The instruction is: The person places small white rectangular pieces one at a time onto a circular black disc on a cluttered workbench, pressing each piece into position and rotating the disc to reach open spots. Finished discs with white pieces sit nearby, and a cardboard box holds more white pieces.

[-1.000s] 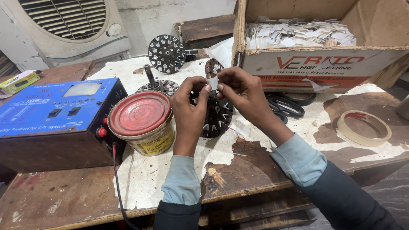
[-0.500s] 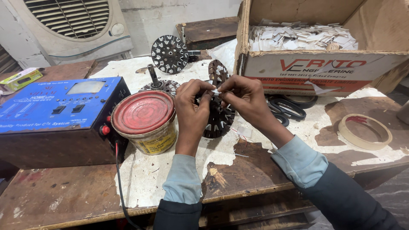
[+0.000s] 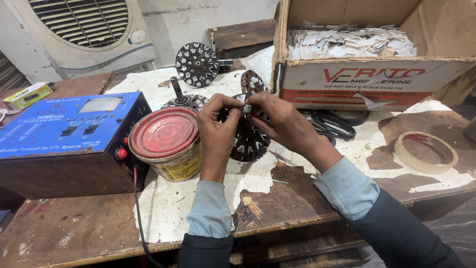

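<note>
Head view: both hands' fingers (image 3: 237,110) pinch a white slip (image 3: 244,99) beside a red-lettered cardboard box (image 3: 367,82).

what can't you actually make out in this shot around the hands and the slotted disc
- Head view: the small white piece pinched between left hand and right hand is mostly covered by fingers; its shape is unclear.
- The dark slotted disc is half hidden behind both hands.
- The scissors are partly hidden by the right wrist.
- The cardboard box is cut off by the top edge.
</note>
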